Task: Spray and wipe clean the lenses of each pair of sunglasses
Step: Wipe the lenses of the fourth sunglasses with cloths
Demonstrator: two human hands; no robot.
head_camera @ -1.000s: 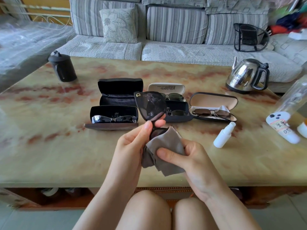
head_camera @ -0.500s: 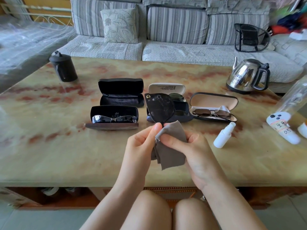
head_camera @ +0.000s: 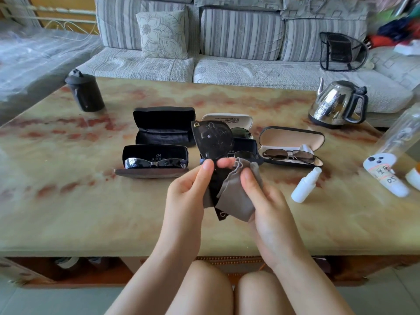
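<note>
I hold a pair of black sunglasses (head_camera: 213,142) upright above the marble table (head_camera: 91,201). My left hand (head_camera: 186,189) pinches them at the bridge. The upper lens shows wet smears. My right hand (head_camera: 261,196) grips a grey cloth (head_camera: 236,196) wrapped over the lower lens, which is hidden. A small white spray bottle (head_camera: 305,185) lies on the table to the right. Other sunglasses sit in open cases: a silver-lensed pair (head_camera: 155,162) on the left, a brown-lensed pair (head_camera: 288,154) on the right, two more pairs behind my hands.
An empty open black case (head_camera: 163,126) sits behind the left case. A steel kettle (head_camera: 338,103) stands at the back right, a black lidded pot (head_camera: 85,93) at the back left. White bottles (head_camera: 386,176) lie at the right edge. A striped sofa (head_camera: 227,53) runs behind the table.
The sunglasses shifted right and tilted further. My right hand has brought the cloth up over the lower lens and closer to my left hand's fingers.
</note>
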